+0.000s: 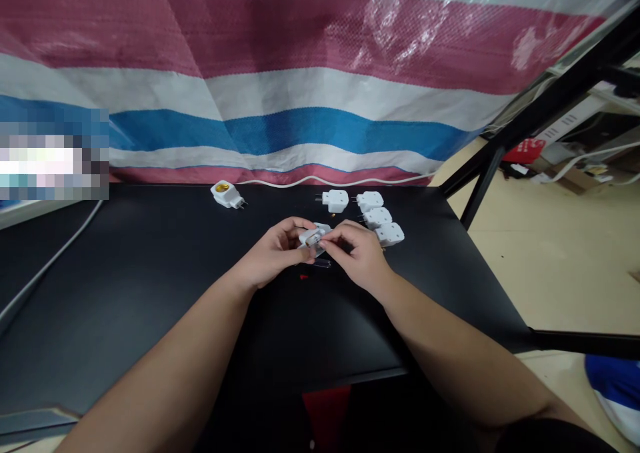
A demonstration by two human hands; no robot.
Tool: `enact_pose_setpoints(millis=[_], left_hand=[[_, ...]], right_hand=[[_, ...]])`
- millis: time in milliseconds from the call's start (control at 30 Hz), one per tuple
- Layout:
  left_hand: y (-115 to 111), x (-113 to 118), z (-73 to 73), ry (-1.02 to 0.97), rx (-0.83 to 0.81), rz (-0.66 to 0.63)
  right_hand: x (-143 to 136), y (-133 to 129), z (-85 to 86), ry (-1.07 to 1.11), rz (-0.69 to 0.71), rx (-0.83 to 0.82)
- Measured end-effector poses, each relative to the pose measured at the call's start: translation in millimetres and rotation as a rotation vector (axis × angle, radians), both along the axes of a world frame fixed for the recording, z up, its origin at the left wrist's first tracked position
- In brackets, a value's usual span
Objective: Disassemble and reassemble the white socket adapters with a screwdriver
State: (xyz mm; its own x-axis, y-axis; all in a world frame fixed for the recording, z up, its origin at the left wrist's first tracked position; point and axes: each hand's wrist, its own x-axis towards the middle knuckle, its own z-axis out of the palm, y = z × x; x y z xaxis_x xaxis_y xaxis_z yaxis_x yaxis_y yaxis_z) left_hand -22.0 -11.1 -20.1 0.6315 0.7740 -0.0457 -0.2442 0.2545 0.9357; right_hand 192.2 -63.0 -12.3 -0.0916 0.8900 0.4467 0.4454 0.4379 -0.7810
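Observation:
My left hand (280, 250) is closed around a white plug adapter housing (311, 238), its inside facing up with small metal parts showing. Thumb and fingertips of my right hand (357, 250) pinch together at the housing's right side; whatever they hold is too small to make out. Just below the hands lies a dark, thin object (321, 264), partly hidden, and a small red piece (304, 277). A tiny brass-coloured part (333, 214) is on the table behind my hands.
A white plug adapter (336, 201) lies behind my hands, with three more adapters (377, 217) grouped to its right. Further left sits a white plug-in lamp socket (226, 194). A white cable (300, 182) runs along the black table's (165, 240) back edge, before a striped sheet (280, 130).

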Motion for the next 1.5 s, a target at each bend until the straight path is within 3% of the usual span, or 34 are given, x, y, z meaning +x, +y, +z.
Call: enact_pose_setpoints(millis=[267,367,433,633,933,1133,1367,1500], left_hand=[[-2.3,0.5,4.6,-0.043,0.036,-0.028],[-1.6,0.7,7.3,-0.068,0.023,0.030],[0.3,0.1,8.8,-0.096,0.011,0.113],[6.8,-2.6,9.1,-0.146,-0.065,0.340],[6.7,-1.0,8.0,-0.138,-0.109,0.367],[7.8,-1.5,7.6,-0.119,-0.128,0.382],[7.5,-2.3,6.1,-0.085,-0.154,0.370],[6.9,-2.1,5.0,-0.079,-0.151,0.338]], right_hand=[[-2.0,0.8,-6.6,0.204,0.030,-0.233],[-2.0,-0.1,-5.6,0.224,0.014,-0.192],[-1.5,-2.0,-2.4,0.105,0.023,-0.119],[-5.3,-10.3,-0.1,-0.428,0.224,0.061],[-8.7,-12.1,-0.8,-0.558,0.323,0.050],[-10.1,-13.6,4.7,-0.286,0.405,0.076],[-4.6,-10.2,0.9,0.133,0.243,-0.077],[-3.2,-5.9,-6.7,0.257,0.177,-0.148]])
